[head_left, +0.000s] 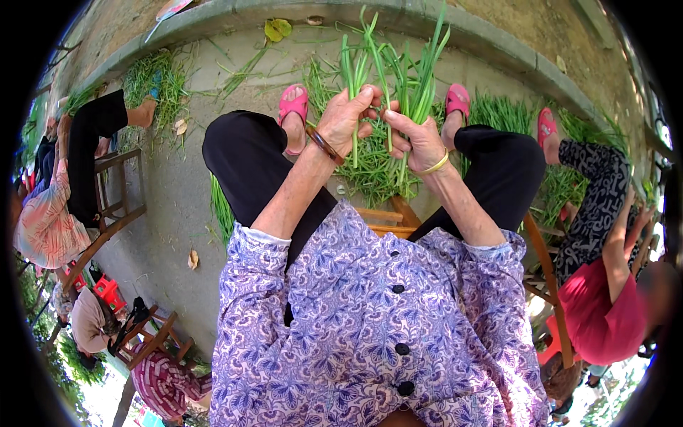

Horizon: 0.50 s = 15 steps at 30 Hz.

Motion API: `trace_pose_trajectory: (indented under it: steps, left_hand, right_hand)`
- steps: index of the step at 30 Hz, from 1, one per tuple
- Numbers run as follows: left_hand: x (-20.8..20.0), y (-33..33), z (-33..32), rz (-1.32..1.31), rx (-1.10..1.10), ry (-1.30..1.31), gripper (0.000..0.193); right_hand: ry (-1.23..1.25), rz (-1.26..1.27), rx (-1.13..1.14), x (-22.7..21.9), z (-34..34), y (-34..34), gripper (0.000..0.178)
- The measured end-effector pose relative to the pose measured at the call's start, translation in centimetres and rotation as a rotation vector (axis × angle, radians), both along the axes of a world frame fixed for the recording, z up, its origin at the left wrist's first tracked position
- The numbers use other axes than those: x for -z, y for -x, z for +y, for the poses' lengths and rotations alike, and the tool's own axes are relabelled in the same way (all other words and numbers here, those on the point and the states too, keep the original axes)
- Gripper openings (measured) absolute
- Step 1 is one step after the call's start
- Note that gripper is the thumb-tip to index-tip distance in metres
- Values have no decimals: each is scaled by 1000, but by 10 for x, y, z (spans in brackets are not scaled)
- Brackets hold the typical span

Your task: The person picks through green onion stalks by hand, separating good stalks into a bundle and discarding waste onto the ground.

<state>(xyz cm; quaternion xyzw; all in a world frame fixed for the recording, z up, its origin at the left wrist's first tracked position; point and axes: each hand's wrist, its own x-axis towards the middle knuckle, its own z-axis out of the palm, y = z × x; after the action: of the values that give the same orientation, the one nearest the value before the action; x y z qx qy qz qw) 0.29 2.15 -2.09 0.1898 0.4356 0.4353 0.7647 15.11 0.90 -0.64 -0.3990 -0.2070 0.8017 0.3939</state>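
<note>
Both my hands are raised in front of me, close together, over the ground between my knees. My left hand (pixel 344 119), with a brown bangle at the wrist, is closed round a few long green chives (pixel 353 67). A thicker bunch of chives (pixel 420 89) is gripped in my right hand (pixel 422 141), which has a yellow bangle at its wrist. The fingertips of both hands nearly meet at a single upright stalk between the bunches; which hand grips that stalk I cannot tell. Below my hands lies a pile of loose green leaves (pixel 373 167).
Pink shoes (pixel 293 103) are on my feet, and more chives (pixel 222 206) lie beside my left knee. Further heaps of greens (pixel 156 82) line the ground near the curb (pixel 235 16). Seated people flank me: one in red (pixel 605 313) at right, others at left on wooden chairs (pixel 117 206).
</note>
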Motion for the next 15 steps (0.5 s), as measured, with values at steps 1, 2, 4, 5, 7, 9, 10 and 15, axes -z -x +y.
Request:
trace_pose_trajectory:
  steps: [1,2,4,5,7,9,10,15]
  left_hand:
    - [2,4,0,-39,-18,18,16]
    - [4,6,1,-78,-36,35,16]
    - [-1,8,3,-121,-144,56,13]
    - [-3,13,4,-156,-185,43,13]
    - [-5,18,5,-204,-235,8,13]
    - [-8,20,6,-231,-251,-37,13]
    - [-10,21,6,-245,-259,-60,13]
    - [-20,10,-1,-138,-194,-105,12]
  right_hand:
    - [-6,13,6,0,0,-1,17]
    - [-12,27,13,0,1,-1,17]
    - [-14,39,20,-3,1,-2,16]
    - [-13,33,28,-5,1,-3,16]
    - [-21,30,36,-7,1,-4,16]
    - [-42,35,33,-6,1,-5,16]
    - [-42,29,28,-5,0,-5,16]
    - [-28,34,20,-3,-3,-1,18]
